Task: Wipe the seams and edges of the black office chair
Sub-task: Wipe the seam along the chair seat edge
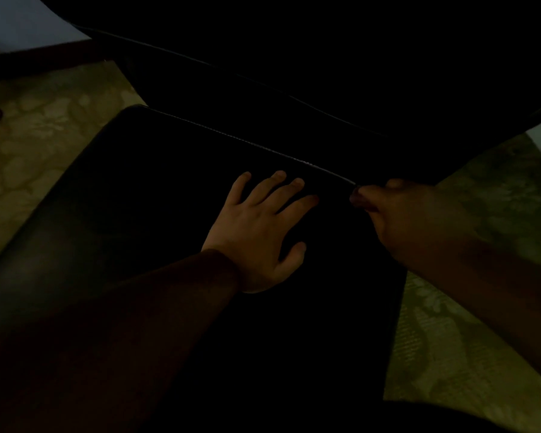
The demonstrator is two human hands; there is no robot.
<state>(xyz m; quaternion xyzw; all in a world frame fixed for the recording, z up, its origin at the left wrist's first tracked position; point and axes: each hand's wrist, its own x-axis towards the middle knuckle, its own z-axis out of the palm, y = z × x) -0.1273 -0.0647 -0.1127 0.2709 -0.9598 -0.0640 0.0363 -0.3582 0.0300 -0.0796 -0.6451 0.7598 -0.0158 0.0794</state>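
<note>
Chair: seat (156, 195) centre, backrest beyond; dim light.
Left hand (260, 232): lay flat, fingers spread, steadying the seat.
Right hand (397, 210): curled at far-right seam (247, 142); cloth not discernible.
Advice: follow the piping slowly; keep the seat braced.

A black chair seat (138, 189) with a pale seam line (231, 139) stands on mottled olive-beige floor (44, 145).

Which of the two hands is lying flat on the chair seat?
The left hand: its fingers are spread and flat on the seat. The right hand is curled at the seat's back edge seam.
</note>
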